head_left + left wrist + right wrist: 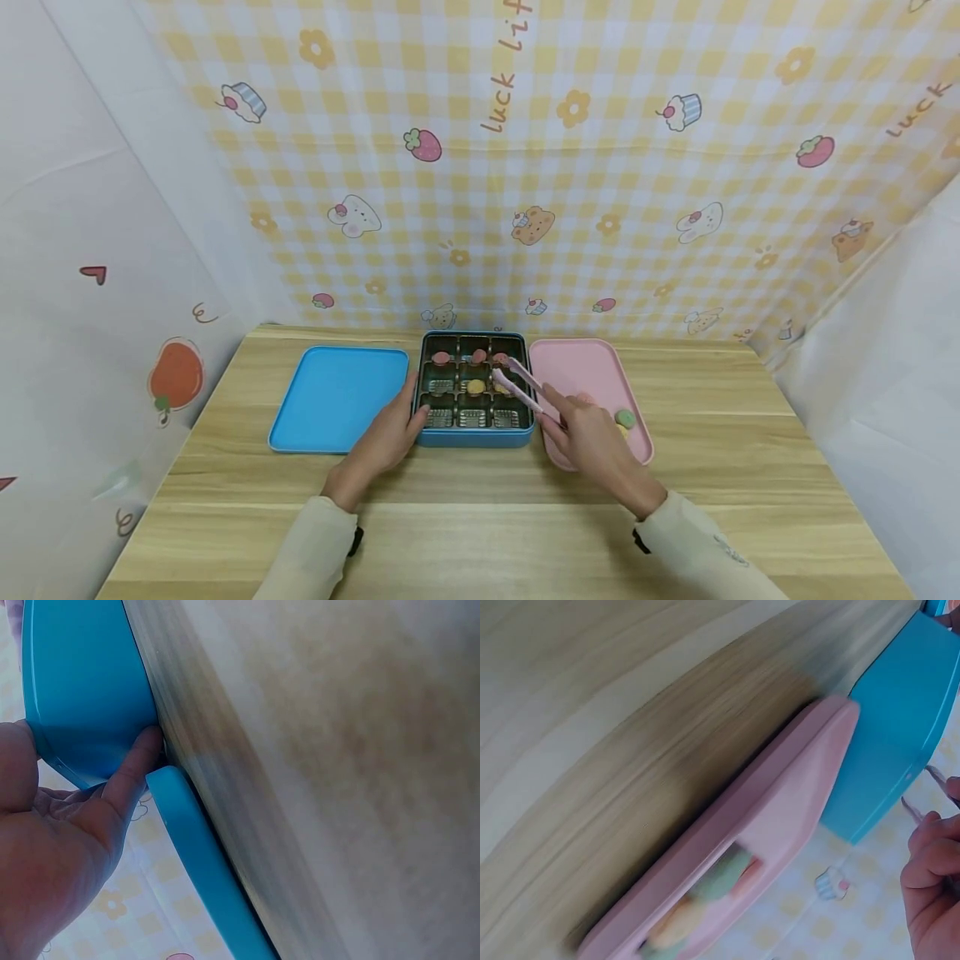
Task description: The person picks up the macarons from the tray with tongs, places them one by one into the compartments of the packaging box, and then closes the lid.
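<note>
A blue box (474,439) with a dark divided insert stands mid-table. Pink-red macarons (441,358) sit in its back row. A yellow macaron (476,387) is in the middle compartment, and another, partly covered by the tongs, is to its right. My left hand (390,425) holds the box's left wall, thumb over the rim and fingers outside. In my right hand (592,433) is a pair of pale pink tongs (517,389), their tips spread over the right-hand compartments. The left wrist view shows a fingertip (148,742) low against the box wall.
Right of the box is a pink tray (573,358) with a green macaron (625,418) and a few others, partly hidden by my right hand. On the left lies a blue lid (341,400). A checked yellow cloth (465,183) hangs behind the wooden table (480,533).
</note>
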Motion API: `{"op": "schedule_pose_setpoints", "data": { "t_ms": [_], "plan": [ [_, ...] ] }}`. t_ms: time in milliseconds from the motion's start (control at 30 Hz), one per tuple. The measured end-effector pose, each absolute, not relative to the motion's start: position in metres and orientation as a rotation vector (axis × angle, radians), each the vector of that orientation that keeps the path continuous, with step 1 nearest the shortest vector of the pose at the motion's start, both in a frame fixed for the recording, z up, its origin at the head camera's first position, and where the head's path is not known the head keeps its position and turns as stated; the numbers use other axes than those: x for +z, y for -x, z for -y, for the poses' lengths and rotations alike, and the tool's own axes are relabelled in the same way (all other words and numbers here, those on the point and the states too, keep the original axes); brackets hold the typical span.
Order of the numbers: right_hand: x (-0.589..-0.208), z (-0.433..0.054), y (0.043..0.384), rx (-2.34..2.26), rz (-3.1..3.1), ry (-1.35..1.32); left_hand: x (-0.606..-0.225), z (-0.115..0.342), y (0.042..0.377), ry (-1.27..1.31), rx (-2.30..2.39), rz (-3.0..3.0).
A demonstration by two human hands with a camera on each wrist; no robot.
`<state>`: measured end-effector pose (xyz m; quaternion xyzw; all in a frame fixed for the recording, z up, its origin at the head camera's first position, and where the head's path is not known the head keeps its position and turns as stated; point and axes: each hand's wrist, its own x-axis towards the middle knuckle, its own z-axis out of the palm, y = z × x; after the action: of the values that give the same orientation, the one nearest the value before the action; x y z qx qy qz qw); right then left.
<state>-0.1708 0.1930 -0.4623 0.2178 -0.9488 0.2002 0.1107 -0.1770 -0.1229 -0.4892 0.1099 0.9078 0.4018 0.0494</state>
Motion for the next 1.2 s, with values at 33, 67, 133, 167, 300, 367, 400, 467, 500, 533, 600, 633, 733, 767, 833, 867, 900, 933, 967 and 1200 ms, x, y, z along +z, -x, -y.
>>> {"op": "schedule_pose_setpoints", "data": {
  "t_ms": [33,67,133,167,300,367,400,467,500,533,600,633,733,767,833,867,900,933,967,1200],
  "plan": [
    [-0.462,-0.197,0.171,0.591,2.789,-0.628,-0.489,0.123,0.177,-0.330,1.225,-2.758],
    [-0.462,-0.201,0.171,0.601,2.794,-0.615,-0.489,0.123,0.178,-0.331,1.226,-2.755],
    [-0.462,-0.209,0.171,0.602,2.793,-0.593,-0.489,0.123,0.178,-0.333,1.228,-2.748],
    [-0.463,-0.214,0.171,0.607,2.786,-0.594,-0.489,0.123,0.178,-0.333,1.233,-2.745],
    [-0.465,-0.231,0.171,0.571,2.760,-0.584,-0.488,0.123,0.178,-0.333,1.234,-2.756],
    [-0.466,-0.238,0.170,0.562,2.753,-0.579,-0.488,0.123,0.178,-0.333,1.234,-2.762],
    [-0.467,-0.241,0.169,0.550,2.754,-0.573,-0.488,0.123,0.178,-0.337,1.231,-2.770],
    [-0.469,-0.248,0.168,0.524,2.746,-0.567,-0.488,0.123,0.177,-0.340,1.230,-2.777],
    [-0.470,-0.251,0.167,0.512,2.745,-0.566,-0.488,0.123,0.177,-0.336,1.226,-2.775],
    [-0.472,-0.253,0.166,0.502,2.744,-0.565,-0.488,0.123,0.177,-0.338,1.225,-2.774],
    [-0.474,-0.259,0.165,0.490,2.745,-0.566,-0.488,0.123,0.177,-0.334,1.221,-2.773],
    [-0.476,-0.262,0.164,0.484,2.747,-0.565,-0.488,0.122,0.177,-0.330,1.222,-2.768],
    [-0.479,-0.270,0.162,0.479,2.752,-0.562,-0.488,0.122,0.177,-0.331,1.231,-2.763],
    [-0.481,-0.273,0.161,0.476,2.752,-0.564,-0.488,0.122,0.177,-0.330,1.239,-2.758],
    [-0.483,-0.278,0.160,0.470,2.760,-0.559,-0.488,0.122,0.178,-0.335,1.258,-2.752],
    [-0.484,-0.281,0.159,0.475,2.765,-0.555,-0.489,0.122,0.178,-0.336,1.267,-2.751],
    [-0.485,-0.283,0.158,0.479,2.772,-0.552,-0.489,0.122,0.178,-0.341,1.275,-2.751],
    [-0.485,-0.285,0.157,0.476,2.778,-0.546,-0.489,0.122,0.178,-0.341,1.281,-2.749],
    [-0.486,-0.287,0.157,0.478,2.787,-0.537,-0.489,0.122,0.178,-0.342,1.283,-2.750],
    [-0.487,-0.293,0.152,0.457,2.832,-0.478,-0.489,0.122,0.179,-0.348,1.292,-2.746]
  ]
}}
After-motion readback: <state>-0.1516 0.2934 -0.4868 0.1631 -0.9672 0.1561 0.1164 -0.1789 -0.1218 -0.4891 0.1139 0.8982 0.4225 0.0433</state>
